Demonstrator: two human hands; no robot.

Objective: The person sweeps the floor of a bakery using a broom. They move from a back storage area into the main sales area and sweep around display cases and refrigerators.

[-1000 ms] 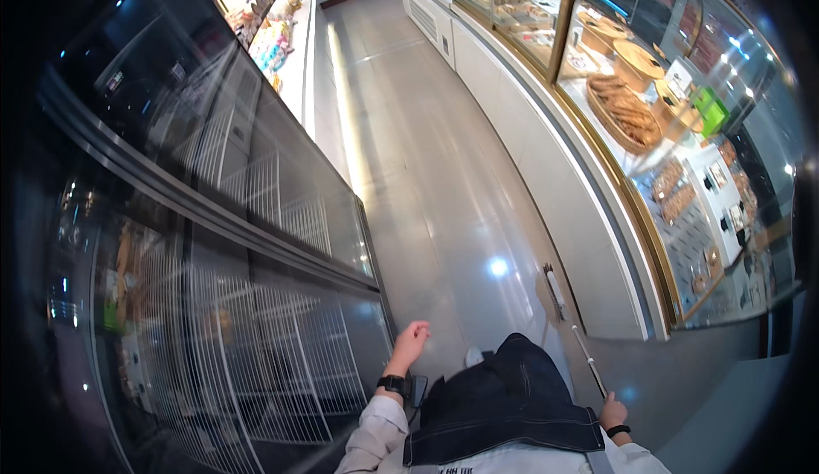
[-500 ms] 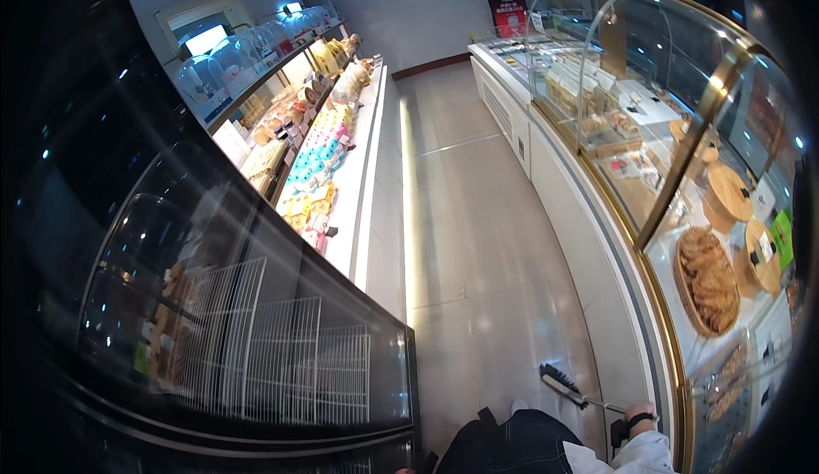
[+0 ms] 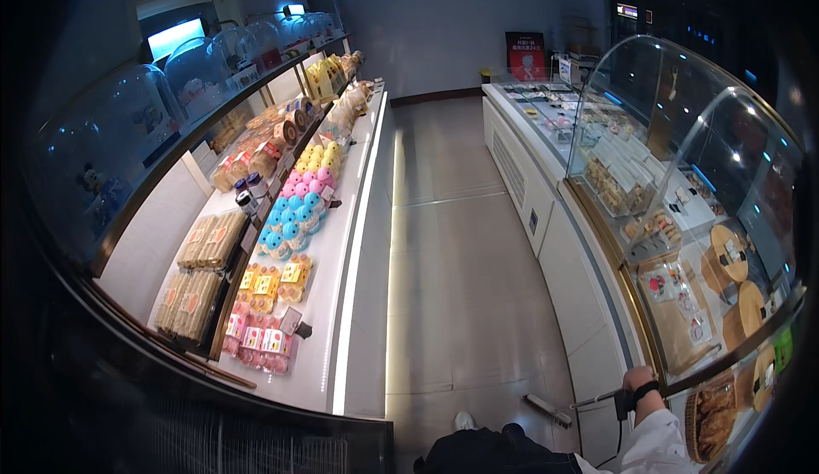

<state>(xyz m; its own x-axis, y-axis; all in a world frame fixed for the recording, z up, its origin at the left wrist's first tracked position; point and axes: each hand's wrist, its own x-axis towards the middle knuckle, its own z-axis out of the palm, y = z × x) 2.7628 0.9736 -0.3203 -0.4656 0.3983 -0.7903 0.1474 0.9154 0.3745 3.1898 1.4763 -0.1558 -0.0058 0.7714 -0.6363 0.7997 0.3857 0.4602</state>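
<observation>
A floor brush (image 3: 548,410) with a flat bristled head and a thin metal stick hangs low over the tiled floor. My right hand (image 3: 637,379) is closed around the far end of its stick, close beside the gold-edged right counter. A black band circles my right wrist, and a black part with a cord hangs beside it. My left hand does not show. One white shoe (image 3: 464,421) stands below me, left of the brush head.
An aisle floor (image 3: 469,278) runs between a lit left shelf (image 3: 328,303) of packaged goods and a white right counter (image 3: 589,303). Curved clear covers (image 3: 648,56) top the counter, with a basket of bread (image 3: 713,423) near me. A red sign (image 3: 524,56) stands at the back.
I have moved forward along the aisle, and more of the left shelf's goods show. My right hand carries the brush along; its head now lies further left and lower in the picture.
</observation>
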